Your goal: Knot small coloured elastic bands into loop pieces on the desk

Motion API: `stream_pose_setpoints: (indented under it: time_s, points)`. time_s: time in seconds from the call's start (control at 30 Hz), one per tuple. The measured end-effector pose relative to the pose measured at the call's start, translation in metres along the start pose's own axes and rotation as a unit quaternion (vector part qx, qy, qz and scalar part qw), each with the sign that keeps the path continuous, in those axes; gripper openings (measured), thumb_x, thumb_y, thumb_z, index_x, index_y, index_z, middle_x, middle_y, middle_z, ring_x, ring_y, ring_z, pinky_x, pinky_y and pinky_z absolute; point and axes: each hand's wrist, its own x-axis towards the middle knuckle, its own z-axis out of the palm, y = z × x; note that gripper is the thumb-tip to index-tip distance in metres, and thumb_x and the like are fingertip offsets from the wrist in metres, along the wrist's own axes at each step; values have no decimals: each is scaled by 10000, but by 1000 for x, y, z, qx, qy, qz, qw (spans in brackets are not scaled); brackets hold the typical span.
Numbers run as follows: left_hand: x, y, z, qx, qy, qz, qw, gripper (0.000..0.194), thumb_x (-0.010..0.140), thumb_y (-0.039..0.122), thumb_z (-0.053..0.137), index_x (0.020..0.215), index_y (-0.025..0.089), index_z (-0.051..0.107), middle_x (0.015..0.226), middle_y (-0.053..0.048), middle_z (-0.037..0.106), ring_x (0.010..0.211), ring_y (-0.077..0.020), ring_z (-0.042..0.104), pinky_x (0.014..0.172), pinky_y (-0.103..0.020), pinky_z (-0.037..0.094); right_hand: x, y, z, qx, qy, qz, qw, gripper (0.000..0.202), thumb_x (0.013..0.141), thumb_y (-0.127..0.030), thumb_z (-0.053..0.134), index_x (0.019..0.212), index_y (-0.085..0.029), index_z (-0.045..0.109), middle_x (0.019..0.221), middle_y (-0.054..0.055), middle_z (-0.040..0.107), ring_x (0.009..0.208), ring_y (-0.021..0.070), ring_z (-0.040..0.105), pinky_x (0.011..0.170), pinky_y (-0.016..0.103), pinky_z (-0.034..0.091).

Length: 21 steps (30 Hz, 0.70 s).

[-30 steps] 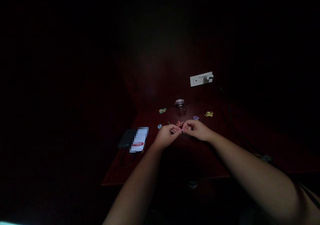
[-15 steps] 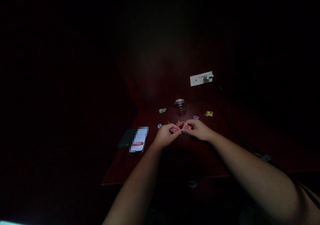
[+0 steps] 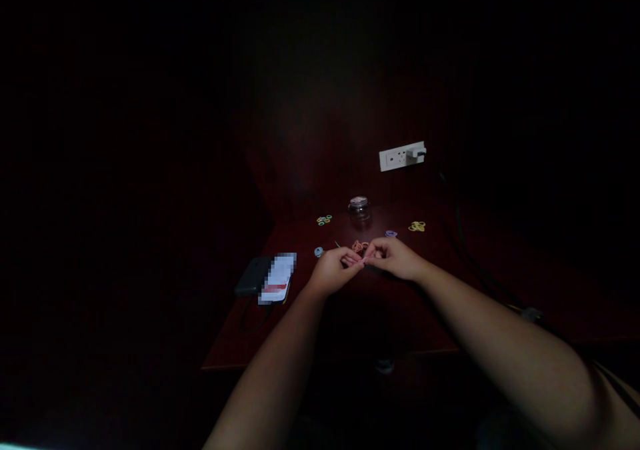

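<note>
My left hand (image 3: 334,270) and my right hand (image 3: 397,259) meet low over the dark red table, fingertips nearly touching. Both pinch a small pink elastic band (image 3: 365,261), mostly hidden by the fingers. Just behind them lies a pile of salmon-coloured bands (image 3: 357,246). Purple bands (image 3: 391,234) and yellow bands (image 3: 417,226) lie beyond my right hand. Beyond my left hand are a small blue bundle of bands (image 3: 319,252) and a group of mixed-colour bands (image 3: 325,220).
A clear lidded jar (image 3: 359,210) stands at the back of the table (image 3: 390,323). To the left, a lit phone (image 3: 280,277) rests against a dark flat box (image 3: 253,277). A wall socket (image 3: 402,157) holds a plug; a black cable (image 3: 461,230) runs down on the right.
Both hands stay pinched together in almost the same place, with only slight finger movement at the pink band. The whole view has shifted very slightly.
</note>
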Motion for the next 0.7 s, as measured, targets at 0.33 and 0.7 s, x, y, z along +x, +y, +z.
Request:
stream_pose_setpoints:
  time_s: [0.33, 0.7]
  points:
    - [0, 3, -3, 14, 32, -5, 999, 193, 711, 300, 614, 762, 114, 609, 683, -36, 616, 617, -95, 546, 562, -197, 443, -1, -1, 1, 31, -4, 2, 1000, 361, 656, -476, 640, 721, -129, 566, 496, -54, 407, 445, 51, 310, 420, 187, 229]
    - [2, 6, -2, 28, 46, -9, 999, 156, 734, 274, 584, 781, 131, 625, 725, -34, 631, 648, -105, 561, 595, -213, 448, -1, 0, 1, 16, -16, 7, 1000, 304, 654, -423, 654, 657, -130, 571, 488, -53, 409, 444, 56, 319, 431, 201, 228]
